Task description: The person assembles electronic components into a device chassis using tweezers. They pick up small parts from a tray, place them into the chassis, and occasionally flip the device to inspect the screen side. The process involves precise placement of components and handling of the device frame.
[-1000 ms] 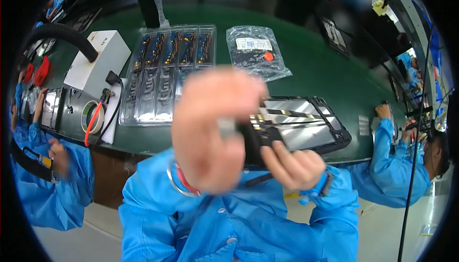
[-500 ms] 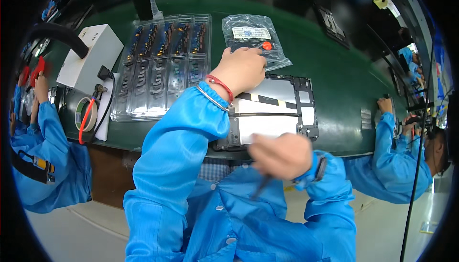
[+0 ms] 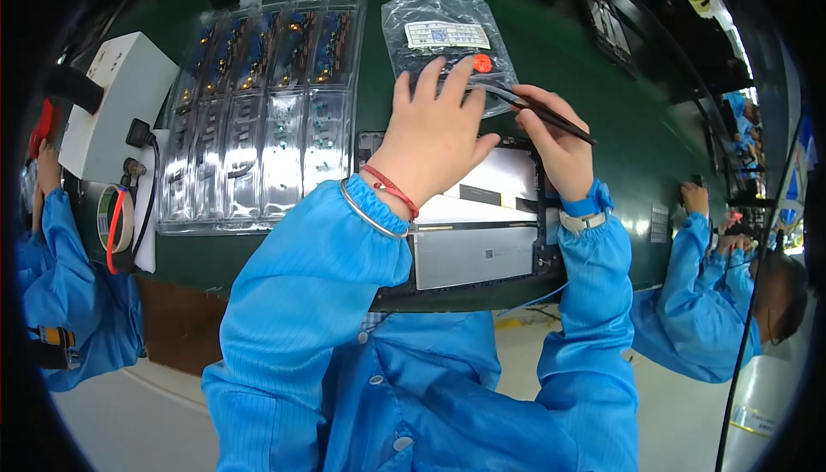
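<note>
My left hand [image 3: 430,132] is open, fingers spread, its fingertips resting on the near part of a clear plastic bag [image 3: 508,40]. The bag carries a white label and a round red sticker, and dark contents show through it. Black tweezers [image 3: 559,119] are gripped in my right hand [image 3: 559,149], their tips pointing left at the bag's near edge beside my left fingers. Below both hands lies an opened tablet-like device [image 3: 473,259], with silvery flat panels in a black frame. My left hand and sleeve hide its left part.
Left of my hands stands a clear plastic tray [image 3: 288,158] of small circuit parts. Beyond it are a white box [image 3: 120,98], a tape roll [image 3: 114,218] and a black cable [image 3: 153,188]. Co-workers in blue sleeves [image 3: 684,252] sit on both sides.
My right hand has moved up from the bench's front edge to the bag, bringing the tweezers. My left fingers have spread out over the bag. The whole view has shifted slightly.
</note>
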Available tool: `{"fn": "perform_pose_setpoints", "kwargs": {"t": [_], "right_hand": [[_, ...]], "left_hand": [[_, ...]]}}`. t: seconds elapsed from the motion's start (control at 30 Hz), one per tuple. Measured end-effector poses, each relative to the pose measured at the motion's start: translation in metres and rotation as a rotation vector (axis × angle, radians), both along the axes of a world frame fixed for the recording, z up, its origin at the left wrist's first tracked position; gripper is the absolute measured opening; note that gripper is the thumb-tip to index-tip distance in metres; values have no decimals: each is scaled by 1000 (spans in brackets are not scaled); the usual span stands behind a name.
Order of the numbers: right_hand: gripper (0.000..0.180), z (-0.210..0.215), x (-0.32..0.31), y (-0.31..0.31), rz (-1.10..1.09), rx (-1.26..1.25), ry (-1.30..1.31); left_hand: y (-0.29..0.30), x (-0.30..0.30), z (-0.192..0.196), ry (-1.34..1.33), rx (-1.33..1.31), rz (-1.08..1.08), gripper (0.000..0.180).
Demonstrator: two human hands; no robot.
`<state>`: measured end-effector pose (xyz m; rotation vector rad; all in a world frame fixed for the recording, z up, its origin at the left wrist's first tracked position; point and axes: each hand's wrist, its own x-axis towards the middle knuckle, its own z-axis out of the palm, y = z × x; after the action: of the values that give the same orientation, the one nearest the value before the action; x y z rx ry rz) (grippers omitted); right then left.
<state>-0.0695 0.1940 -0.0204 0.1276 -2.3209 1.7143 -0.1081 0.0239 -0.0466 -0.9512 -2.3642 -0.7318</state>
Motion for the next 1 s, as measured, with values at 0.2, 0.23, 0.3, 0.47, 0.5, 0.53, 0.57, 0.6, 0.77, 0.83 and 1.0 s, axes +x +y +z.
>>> {"fn": "perform_pose_setpoints", "kwargs": {"t": [0.2,0.23,0.3,0.47,0.5,0.53,0.57,0.6,0.77,0.83,1.0], "right_hand": [[20,3,1,2,-111,364,123],[19,4,2,2,-128,348,74],[19,3,2,3,-160,302,57],[17,6,6,3,-210,253,131],[17,5,7,4,-203,248,128],[17,4,6,6,-195,243,125],[17,4,6,7,-188,239,122],[17,3,5,7,-164,246,103],[18,4,0,4,-124,330,40],[19,2,-1,4,-151,323,21],[19,0,-2,5,-197,338,-10]], "left_hand": [[-4,3,14,-47,-221,-116,36],[-3,4,13,-44,-231,-113,35],[-4,5,18,-44,-224,-136,35],[-5,6,20,-11,-243,-176,37],[-5,6,18,2,-229,-162,39],[-4,7,15,15,-216,-147,40],[-4,7,12,6,-220,-126,42],[-4,7,8,-3,-225,-103,44],[-8,6,14,-67,-272,-85,50],[-8,6,12,-75,-265,-84,49],[-8,5,12,-76,-265,-79,48]]}}
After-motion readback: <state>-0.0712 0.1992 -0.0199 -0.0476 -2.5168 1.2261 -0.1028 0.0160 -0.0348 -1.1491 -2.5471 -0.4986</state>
